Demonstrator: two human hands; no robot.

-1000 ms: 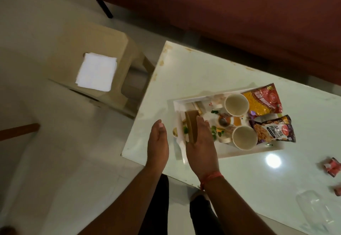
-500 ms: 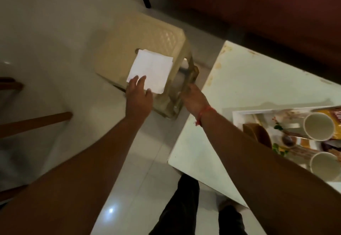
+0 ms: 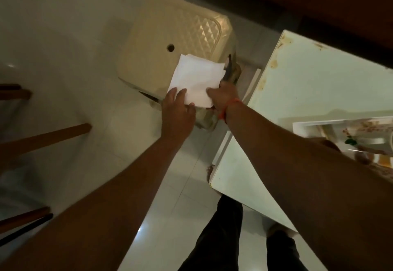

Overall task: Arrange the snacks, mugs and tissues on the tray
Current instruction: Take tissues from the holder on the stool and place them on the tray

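Both arms reached out over the pale tiled floor [image 3: 63,37] toward a cream plastic stool with a quilted, diamond-patterned seat [image 3: 170,37]. A stack of white paper tissues [image 3: 197,79] sat at the stool's near right corner, its lower edge hanging past the seat's rim. The left hand [image 3: 177,109] lay on the stack's near left corner, fingers spread flat on top with the thumb at the lower edge. The right hand [image 3: 223,96], a red thread band [image 3: 225,111] at its wrist, pinched the stack's near right edge; the fingers underneath were hidden. Just right of the stool stood a white glossy table with stained edges [image 3: 308,100]. At the table's right side a white patterned tray [image 3: 319,126] showed only its left end, partly covered by the right forearm.
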